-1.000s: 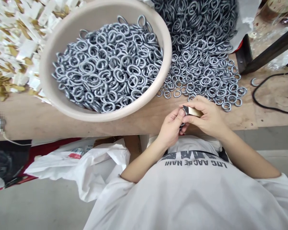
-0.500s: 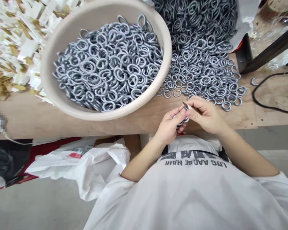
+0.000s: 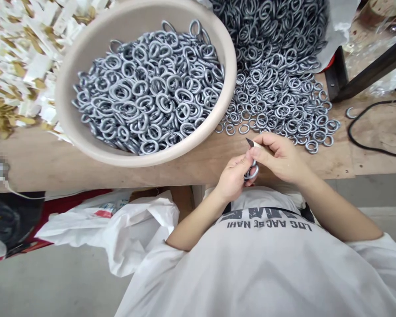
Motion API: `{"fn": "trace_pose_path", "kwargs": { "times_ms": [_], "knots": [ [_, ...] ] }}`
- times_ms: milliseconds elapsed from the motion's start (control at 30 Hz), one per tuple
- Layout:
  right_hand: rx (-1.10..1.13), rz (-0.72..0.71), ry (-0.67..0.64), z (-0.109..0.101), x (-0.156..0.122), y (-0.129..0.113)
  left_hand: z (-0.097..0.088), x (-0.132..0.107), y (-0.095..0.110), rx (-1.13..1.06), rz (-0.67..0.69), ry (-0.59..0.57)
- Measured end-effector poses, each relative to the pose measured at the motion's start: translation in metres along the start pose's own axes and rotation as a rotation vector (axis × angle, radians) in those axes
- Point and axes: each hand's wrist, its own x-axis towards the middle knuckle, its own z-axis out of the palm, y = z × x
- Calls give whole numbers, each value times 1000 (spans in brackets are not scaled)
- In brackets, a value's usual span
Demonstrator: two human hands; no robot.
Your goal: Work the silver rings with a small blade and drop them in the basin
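My left hand (image 3: pixel 232 178) is closed around a grey metal ring (image 3: pixel 251 171) at the near edge of the wooden table (image 3: pixel 36 158). My right hand (image 3: pixel 280 158) grips a small blade (image 3: pixel 251 143) whose dark pointed tip sticks out to the left above the ring. The two hands touch each other over the table edge, just in front of my white shirt. A loose pile of grey rings (image 3: pixel 277 105) lies on the table right behind my hands.
A large beige bowl (image 3: pixel 89 145) full of grey rings stands at the left centre. White and gold tags (image 3: pixel 16 75) are heaped at the far left. A black cable (image 3: pixel 366 132) and a dark stand (image 3: pixel 350 83) are at the right. White plastic bags (image 3: pixel 119 224) lie below the table.
The blade has tilted so its tip points further left, and the ring now shows below my right thumb. Both hands stayed at the table edge.
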Motion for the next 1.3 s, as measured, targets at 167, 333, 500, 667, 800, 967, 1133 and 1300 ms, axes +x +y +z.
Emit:
{"fn": "trace_pose_path", "kwargs": {
  "times_ms": [167,333,500,667,800,967,1133,1300],
  "knots": [
    [-33,18,-13,0,2,1,-1,-1,1,-21,-36,-15],
    [-121,-33,103,-3,-5,4,-1,0,7,-126,-72,-106],
    [-560,-227,37,-7,-22,-2,-2,3,9,-201,-150,-73],
    [-610,-258,18,-5,-24,-6,-3,3,8,-234,-149,-111],
    [-545,-145,-4,-9,-18,5,-5,-2,10,-229,-134,-165],
    [-423,0,168,-15,-11,17,-8,-7,11,-233,-148,-235],
    [-621,-49,86,-1,13,11,-19,-6,14,-309,-169,-81],
    [-1171,160,-23,18,50,10,-31,-8,21,-314,-120,51]
  ]
}}
